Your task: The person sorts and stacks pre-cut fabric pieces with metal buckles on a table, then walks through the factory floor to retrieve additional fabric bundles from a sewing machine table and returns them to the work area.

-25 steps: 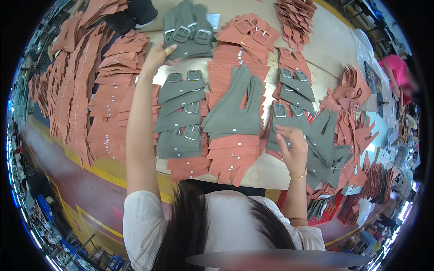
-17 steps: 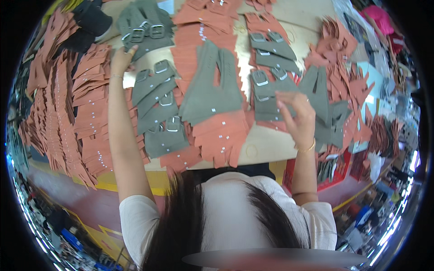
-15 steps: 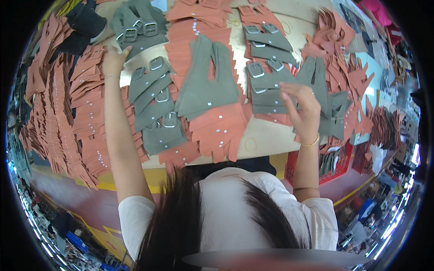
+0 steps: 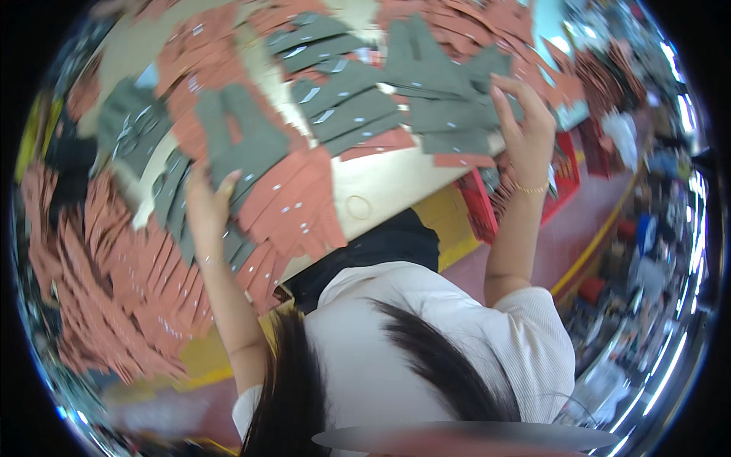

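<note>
Table (image 4: pixel 381 183) swung left, left hand (image 4: pixel 205 202) lowered

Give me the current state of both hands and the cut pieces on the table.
Left hand: open, flat on grey pieces.
Right hand: raised, fingers touching grey stack.
Rust pieces: fanned out, overlapping.
Ring: lying flat on table.
</note>
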The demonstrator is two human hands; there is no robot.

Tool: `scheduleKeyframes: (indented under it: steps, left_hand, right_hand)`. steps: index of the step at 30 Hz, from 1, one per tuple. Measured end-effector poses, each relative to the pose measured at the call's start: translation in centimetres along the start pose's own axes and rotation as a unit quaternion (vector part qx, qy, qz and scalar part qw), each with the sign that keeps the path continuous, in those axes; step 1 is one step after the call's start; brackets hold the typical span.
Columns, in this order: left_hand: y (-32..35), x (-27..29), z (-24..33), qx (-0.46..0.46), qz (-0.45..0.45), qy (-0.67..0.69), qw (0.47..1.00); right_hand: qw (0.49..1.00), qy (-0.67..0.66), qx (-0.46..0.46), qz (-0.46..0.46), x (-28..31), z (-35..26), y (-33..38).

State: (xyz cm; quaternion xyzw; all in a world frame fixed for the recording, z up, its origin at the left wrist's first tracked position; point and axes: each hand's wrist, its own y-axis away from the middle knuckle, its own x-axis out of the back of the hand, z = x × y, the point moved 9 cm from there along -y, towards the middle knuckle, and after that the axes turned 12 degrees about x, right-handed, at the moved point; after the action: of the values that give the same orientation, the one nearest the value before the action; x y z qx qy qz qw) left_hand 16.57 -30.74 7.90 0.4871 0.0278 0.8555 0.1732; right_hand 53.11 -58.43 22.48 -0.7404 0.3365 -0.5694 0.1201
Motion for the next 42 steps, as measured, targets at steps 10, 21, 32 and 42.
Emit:
scheduleKeyframes:
  steps: [10,21,32,42]
  left_hand:
    - [2.2,0.5,3.1,-0.024,0.098,-0.109,0.989]
    - [2.6,-2.0,-1.4,0.189,-0.181,0.371,0.891]
    - [3.4,-3.0,-3.5,0.261,-0.205,0.480,0.812]
    - [3.5,-2.5,-2.6,0.252,-0.202,0.535,0.781]
  right_hand:
    - [0.990,0.034,-0.138,-0.027,1.1,6.8,6.3]
    - [0.975,0.032,-0.206,-0.080,-4.0,7.9,4.8]
    - [0.897,-0.415,0.043,0.145,-0.5,-9.1,-7.0]
    - [0.644,-0.659,-0.327,-0.207,-27.7,-16.8,6.0]
